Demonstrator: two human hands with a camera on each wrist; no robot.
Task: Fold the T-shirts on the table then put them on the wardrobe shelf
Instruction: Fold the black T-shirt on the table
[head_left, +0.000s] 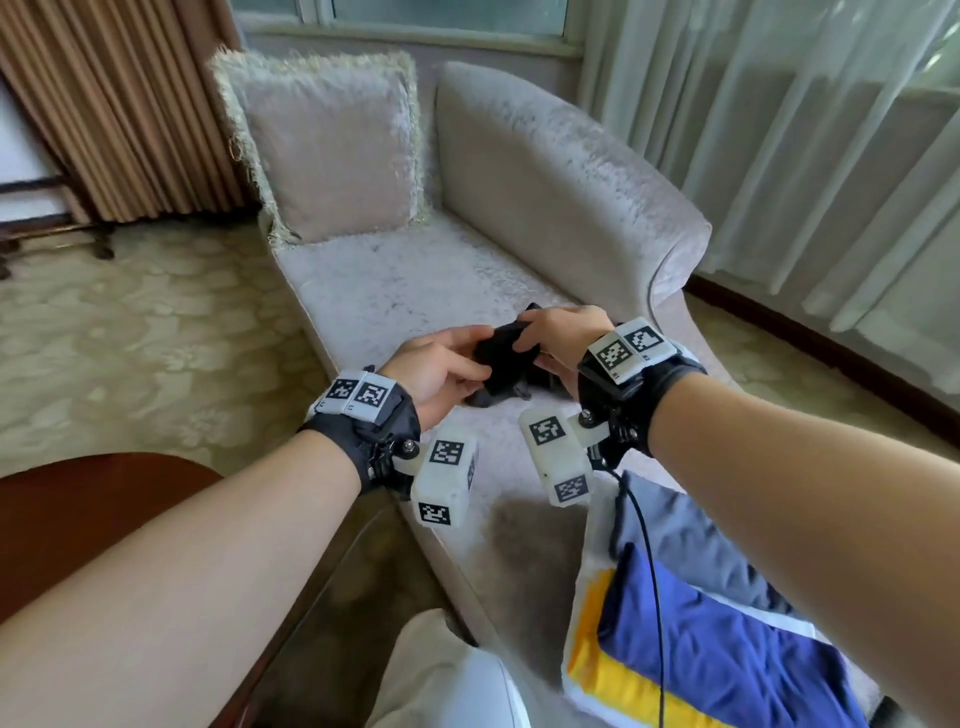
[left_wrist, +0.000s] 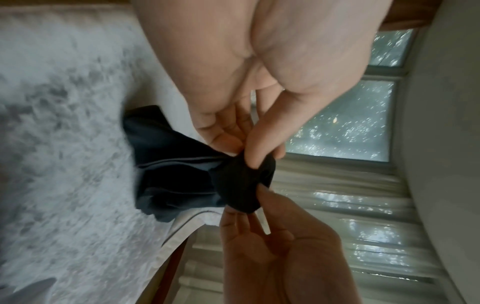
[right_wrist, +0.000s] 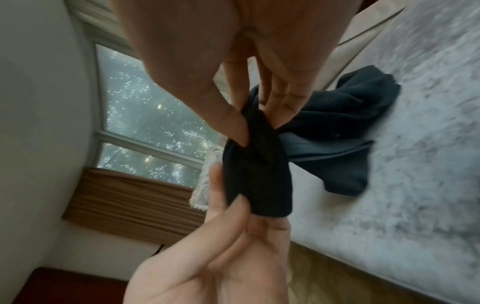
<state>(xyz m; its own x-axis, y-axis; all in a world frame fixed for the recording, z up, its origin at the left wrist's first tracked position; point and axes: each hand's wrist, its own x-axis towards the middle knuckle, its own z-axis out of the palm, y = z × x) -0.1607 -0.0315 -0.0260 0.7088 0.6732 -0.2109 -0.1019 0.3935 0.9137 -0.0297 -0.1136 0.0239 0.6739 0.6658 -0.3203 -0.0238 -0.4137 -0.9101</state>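
A dark, crumpled T-shirt (head_left: 501, 364) lies on the pale chaise seat (head_left: 395, 291). One bunched end of it (left_wrist: 241, 185) is lifted between both hands. My left hand (head_left: 475, 358) pinches that black bunch with thumb and fingers from the left. My right hand (head_left: 524, 338) pinches it from the right, thumb against fingers. In the right wrist view the bunch (right_wrist: 257, 176) hangs between the two hands, and the rest of the shirt (right_wrist: 350, 127) trails onto the seat. A folded stack of blue, yellow and white shirts (head_left: 701, 649) lies at the near end of the chaise.
A fringed cushion (head_left: 332, 150) leans at the chaise's far end, and its backrest (head_left: 561, 182) runs along the right. A dark wooden table (head_left: 78, 519) is at the lower left. Sheer curtains (head_left: 805, 130) hang on the right, and patterned carpet (head_left: 130, 338) covers the floor.
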